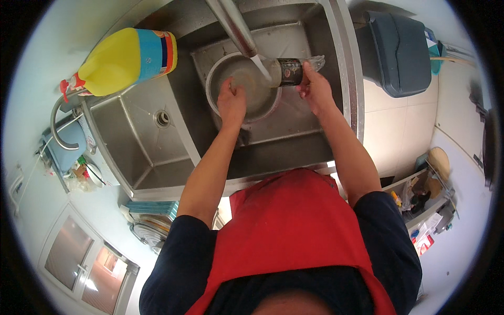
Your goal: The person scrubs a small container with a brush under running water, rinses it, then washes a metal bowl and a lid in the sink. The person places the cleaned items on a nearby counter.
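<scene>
My right hand (315,88) grips a clear container with a black printed label (290,72), held sideways over the right side of a round metal basin (212,92). Water runs from the steel faucet (236,29) onto the container's left end. Clear crinkled plastic (316,62) sticks out beyond my right fingers. My left hand (232,100) is over the left part of the basin, fingers bent; whether it holds anything is unclear. The basin holds cloudy water and rests in the larger compartment of a stainless steel sink (275,134).
A smaller sink compartment (138,114) with a drain lies left. A large yellow bottle (114,59) with a red pump lies on its side at the upper left. A dark lidded bin (405,55) stands right of the sink. A second curved faucet (55,122) is at far left.
</scene>
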The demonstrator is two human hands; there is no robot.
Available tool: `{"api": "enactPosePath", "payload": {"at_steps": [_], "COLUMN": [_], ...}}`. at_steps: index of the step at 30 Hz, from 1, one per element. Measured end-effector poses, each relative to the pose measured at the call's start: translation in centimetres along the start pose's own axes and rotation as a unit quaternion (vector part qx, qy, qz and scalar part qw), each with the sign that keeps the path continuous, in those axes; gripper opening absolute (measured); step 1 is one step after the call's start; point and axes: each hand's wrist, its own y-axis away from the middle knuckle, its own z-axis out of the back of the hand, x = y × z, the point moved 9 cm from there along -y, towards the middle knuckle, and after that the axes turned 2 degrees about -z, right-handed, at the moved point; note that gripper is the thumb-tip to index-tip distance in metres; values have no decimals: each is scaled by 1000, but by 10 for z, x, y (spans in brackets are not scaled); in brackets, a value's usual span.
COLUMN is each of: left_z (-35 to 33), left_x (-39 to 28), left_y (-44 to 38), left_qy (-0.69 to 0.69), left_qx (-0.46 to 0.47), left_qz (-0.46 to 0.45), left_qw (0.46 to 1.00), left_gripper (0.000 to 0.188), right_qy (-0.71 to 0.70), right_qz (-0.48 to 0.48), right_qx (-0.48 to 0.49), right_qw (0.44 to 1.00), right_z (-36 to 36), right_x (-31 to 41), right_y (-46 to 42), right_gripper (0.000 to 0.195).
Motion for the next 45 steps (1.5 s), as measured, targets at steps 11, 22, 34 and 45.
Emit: {"api": "enactPosePath", "payload": {"at_steps": [11,22,34,45], "left_z": [61,36,45,5], "left_x": [-87,-82,-100,-84], "left_y": [40,78,75,36], "left_qy": [263,121,55,267], "left_qx": [-9,36,34,133], "left_qz": [-12,-85,-193,44], "left_qw": [965,988,979,953], "left_gripper": [39,45,56,37], "right_qy": [-168,-190,-215,259], "right_qz": [-304,-238,-233,288], "right_qx": [274,251,237,160], "right_qw": [897,919,919,908], "right_z": [-99,-101,-102,-45], "right_x": [-63,-41,-22,11], "right_y": [20,73,70,60], "right_gripper": [37,53,39,108]}}
